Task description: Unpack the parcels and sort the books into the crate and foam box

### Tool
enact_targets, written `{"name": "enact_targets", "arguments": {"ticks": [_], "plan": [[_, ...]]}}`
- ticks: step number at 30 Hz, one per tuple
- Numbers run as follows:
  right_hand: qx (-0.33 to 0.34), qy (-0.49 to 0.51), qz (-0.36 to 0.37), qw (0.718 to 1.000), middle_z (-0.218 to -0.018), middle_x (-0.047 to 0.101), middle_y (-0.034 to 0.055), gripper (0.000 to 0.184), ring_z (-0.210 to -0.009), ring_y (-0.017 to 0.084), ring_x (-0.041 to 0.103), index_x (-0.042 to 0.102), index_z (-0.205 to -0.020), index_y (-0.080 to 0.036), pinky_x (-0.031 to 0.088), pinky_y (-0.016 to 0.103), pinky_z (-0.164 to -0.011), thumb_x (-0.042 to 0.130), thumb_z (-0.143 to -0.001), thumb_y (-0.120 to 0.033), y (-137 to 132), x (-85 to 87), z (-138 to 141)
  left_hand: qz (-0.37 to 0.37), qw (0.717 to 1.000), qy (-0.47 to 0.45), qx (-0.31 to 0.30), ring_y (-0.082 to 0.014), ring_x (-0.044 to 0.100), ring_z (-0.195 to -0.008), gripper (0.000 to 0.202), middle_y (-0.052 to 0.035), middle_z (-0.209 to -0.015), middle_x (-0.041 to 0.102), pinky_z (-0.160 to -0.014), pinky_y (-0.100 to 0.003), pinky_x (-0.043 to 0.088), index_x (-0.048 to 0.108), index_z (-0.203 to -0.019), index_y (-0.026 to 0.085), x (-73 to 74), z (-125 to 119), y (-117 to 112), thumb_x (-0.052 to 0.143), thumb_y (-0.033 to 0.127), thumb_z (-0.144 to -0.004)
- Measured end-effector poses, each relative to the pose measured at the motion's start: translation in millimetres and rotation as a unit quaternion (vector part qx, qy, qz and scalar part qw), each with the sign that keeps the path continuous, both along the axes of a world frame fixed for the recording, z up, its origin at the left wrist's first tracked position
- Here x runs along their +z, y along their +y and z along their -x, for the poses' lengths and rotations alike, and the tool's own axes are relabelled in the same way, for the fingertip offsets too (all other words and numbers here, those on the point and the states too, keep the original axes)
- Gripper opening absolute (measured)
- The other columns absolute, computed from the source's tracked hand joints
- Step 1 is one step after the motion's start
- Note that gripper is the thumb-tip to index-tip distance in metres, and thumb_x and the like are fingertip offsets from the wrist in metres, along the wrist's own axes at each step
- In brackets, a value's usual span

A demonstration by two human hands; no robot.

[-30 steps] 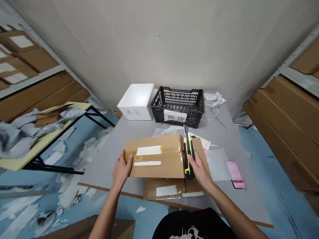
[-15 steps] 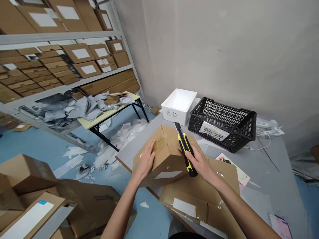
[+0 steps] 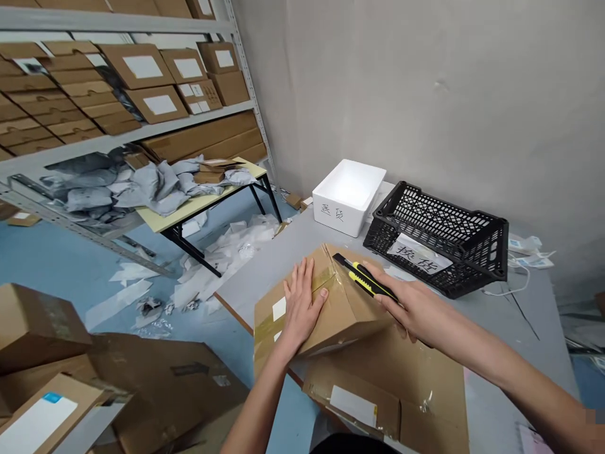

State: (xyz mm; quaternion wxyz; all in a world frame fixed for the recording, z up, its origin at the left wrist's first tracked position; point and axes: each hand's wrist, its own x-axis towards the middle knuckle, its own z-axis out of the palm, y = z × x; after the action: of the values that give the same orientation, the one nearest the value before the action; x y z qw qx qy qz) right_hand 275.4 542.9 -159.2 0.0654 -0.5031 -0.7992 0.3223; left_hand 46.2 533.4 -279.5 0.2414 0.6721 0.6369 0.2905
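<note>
Atop the grey worktable (image 3: 283,258), a taped cardboard box (image 3: 347,315) sits tilted, one ridge upward. Left hand (image 3: 305,309) is pressed flat and open against the box's near face, fingers spread, not grasping. Right hand (image 3: 416,309) is closed around a yellow-and-black utility knife (image 3: 366,280), its blade end at the box's top ridge; contact cannot be confirmed. A flattened carton (image 3: 392,397) lies directly adjacent. Beyond stand a black plastic crate (image 3: 437,243) and a white foam box (image 3: 348,197).

White label (image 3: 418,254) on black plastic basket (image 3: 439,217) reads 换货; white foam box (image 3: 347,195), 退货.
</note>
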Motion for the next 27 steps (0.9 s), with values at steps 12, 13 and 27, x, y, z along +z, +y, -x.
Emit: {"name": "enact_targets", "arguments": {"ticks": [12,13,27], "plan": [[0.015,-0.091,-0.086,0.992,-0.061,0.059,-0.0009,0.052,-0.047,0.014,0.053,0.037,-0.142,-0.028,0.032,0.022,-0.043,0.035,-0.090,-0.021,0.6,12.8,6.2,0.024,0.999,0.020,0.030,-0.0267,-0.003,-0.144,0.064,-0.0025,-0.158,0.003,-0.112,-0.060,0.004,0.002,-0.149,0.030,-2.7,-4.9,9.6,0.023,0.052,-0.092],[0.017,-0.095,-0.094,0.991,-0.063,0.061,-0.0003,0.052,-0.049,0.014,0.055,0.037,-0.141,-0.029,0.033,0.022,-0.045,0.036,-0.090,-0.021,2.2,12.2,7.3,0.025,0.999,0.021,0.030,-0.0270,-0.003,-0.144,0.064,-0.0028,-0.158,0.003,-0.112,-0.060,0.004,0.002,-0.149,0.030,-2.8,-5.5,9.9,0.023,0.052,-0.092],[0.042,-0.107,-0.146,0.983,-0.062,0.061,-0.0011,0.055,-0.051,0.015,0.055,0.034,-0.143,-0.029,0.038,0.025,-0.051,0.040,-0.090,-0.020,-6.9,4.7,-6.0,0.034,0.999,0.002,0.027,-0.0266,-0.006,-0.144,0.065,-0.0044,-0.158,0.000,-0.110,-0.062,0.001,0.000,-0.149,0.029,3.3,-10.1,8.8,0.023,0.051,-0.093]]}}
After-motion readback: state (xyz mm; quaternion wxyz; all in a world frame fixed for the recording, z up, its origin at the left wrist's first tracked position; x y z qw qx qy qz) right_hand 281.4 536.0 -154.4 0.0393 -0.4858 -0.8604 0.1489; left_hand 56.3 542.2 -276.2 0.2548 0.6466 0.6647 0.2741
